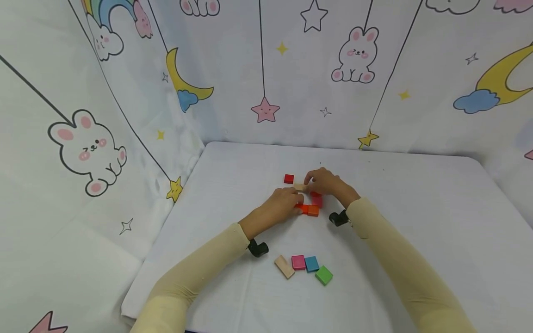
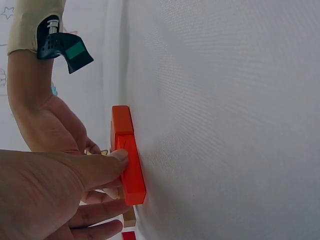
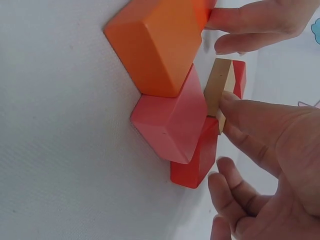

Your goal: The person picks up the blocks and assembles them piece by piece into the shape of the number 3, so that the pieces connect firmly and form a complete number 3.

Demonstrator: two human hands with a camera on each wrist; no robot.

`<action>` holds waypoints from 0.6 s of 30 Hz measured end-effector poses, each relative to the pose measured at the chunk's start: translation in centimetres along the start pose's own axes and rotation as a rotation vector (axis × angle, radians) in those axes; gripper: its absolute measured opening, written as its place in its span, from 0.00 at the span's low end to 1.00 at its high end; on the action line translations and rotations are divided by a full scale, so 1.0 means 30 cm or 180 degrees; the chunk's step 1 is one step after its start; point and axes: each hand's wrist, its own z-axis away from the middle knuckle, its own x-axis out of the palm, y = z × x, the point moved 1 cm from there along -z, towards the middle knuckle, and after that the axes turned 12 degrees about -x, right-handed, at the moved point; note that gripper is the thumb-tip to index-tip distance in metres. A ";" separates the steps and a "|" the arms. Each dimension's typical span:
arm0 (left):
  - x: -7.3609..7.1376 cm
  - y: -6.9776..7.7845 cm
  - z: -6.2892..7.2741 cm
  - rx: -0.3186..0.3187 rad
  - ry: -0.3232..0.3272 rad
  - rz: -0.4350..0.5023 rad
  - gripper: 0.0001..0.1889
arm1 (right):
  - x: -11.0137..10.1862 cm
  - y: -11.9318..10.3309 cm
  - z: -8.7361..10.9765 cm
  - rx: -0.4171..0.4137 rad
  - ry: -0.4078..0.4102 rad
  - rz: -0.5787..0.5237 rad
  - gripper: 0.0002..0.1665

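Note:
My left hand [image 1: 284, 203] pinches an orange-red block [image 2: 133, 177], with the thumb against its near side. That block lies end to end with an orange block [image 2: 121, 119]. My right hand [image 1: 326, 181] pinches a plain wooden block [image 3: 216, 84] between thumb and index finger, its other fingers loosely bent. The wooden block touches a red block [image 3: 194, 167], which adjoins a pink block [image 3: 170, 117]; the pink one meets the orange block. Together they form a curved outline on the table. Another red block [image 1: 289, 179] lies near the wooden block's far end.
Closer to me on the white-covered table [image 1: 233, 296] lie a wooden block [image 1: 285, 267], a pink block [image 1: 298, 262], a blue block [image 1: 312, 264] and a green block [image 1: 324, 275]. A patterned cloth wall [image 1: 233, 55] stands behind the table.

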 end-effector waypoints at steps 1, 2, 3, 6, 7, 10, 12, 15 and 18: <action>0.000 0.000 -0.001 0.0003 0.0001 -0.0003 0.14 | -0.001 -0.001 0.001 0.0001 0.0000 0.0000 0.17; -0.001 0.000 -0.001 0.0008 0.0002 -0.0002 0.14 | -0.001 -0.001 0.002 0.0007 0.0002 -0.0001 0.17; -0.001 -0.001 -0.001 0.0013 0.0006 0.0002 0.14 | -0.001 -0.002 0.002 0.0008 0.0001 0.0002 0.17; -0.001 -0.002 0.001 0.0023 0.0018 0.0018 0.14 | -0.001 -0.004 0.005 0.0022 -0.0008 0.0003 0.17; -0.002 -0.002 0.001 0.0023 0.0025 0.0021 0.14 | -0.003 -0.005 0.008 0.0021 -0.0012 -0.0003 0.17; -0.004 -0.003 0.003 0.0018 0.0037 0.0028 0.14 | -0.005 -0.004 0.012 -0.0015 -0.0014 -0.0021 0.17; -0.006 -0.003 0.005 0.0015 0.0034 0.0031 0.14 | -0.006 0.001 0.012 -0.0039 -0.0010 -0.0033 0.17; -0.006 -0.002 0.005 0.0017 0.0031 0.0029 0.14 | -0.003 0.011 0.006 -0.0032 0.0038 -0.0070 0.19; -0.004 0.000 0.005 0.0003 0.0018 0.0033 0.14 | -0.001 0.011 -0.003 -0.0031 0.0113 -0.0078 0.22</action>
